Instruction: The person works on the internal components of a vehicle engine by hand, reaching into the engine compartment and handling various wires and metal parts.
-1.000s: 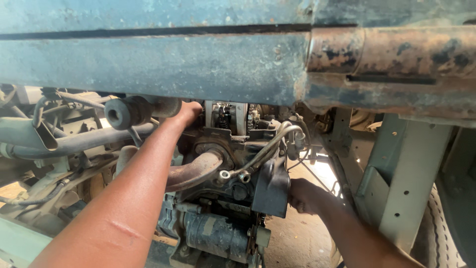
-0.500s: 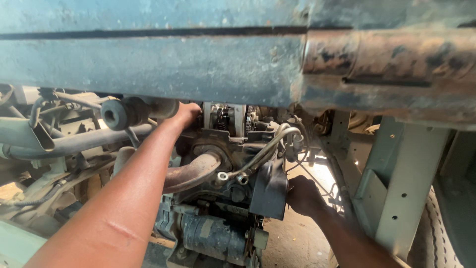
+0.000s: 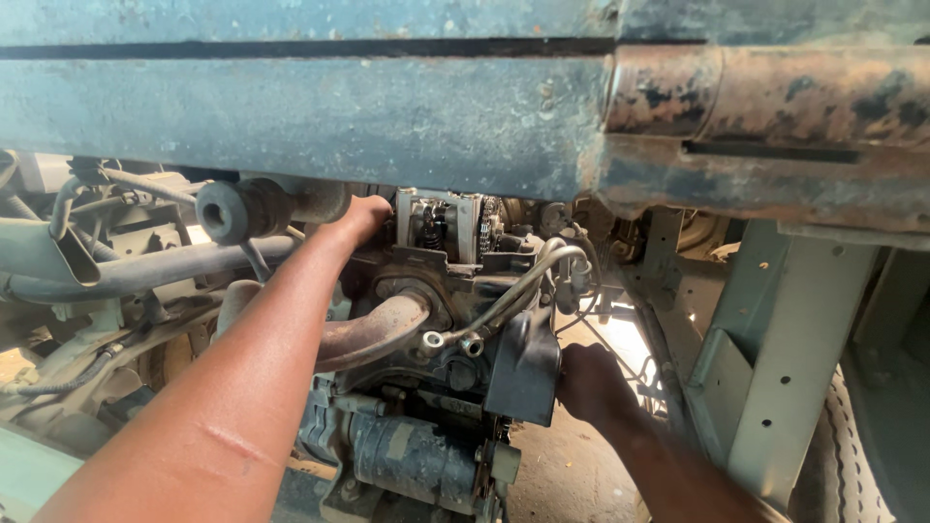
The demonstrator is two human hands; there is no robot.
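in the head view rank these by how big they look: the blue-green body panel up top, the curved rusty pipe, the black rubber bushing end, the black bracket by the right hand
1. Blue-green body panel
2. Curved rusty pipe and black bracket: look alike, unranked
3. Black rubber bushing end, though it looks nearer the camera

The right hand touches the bracket.
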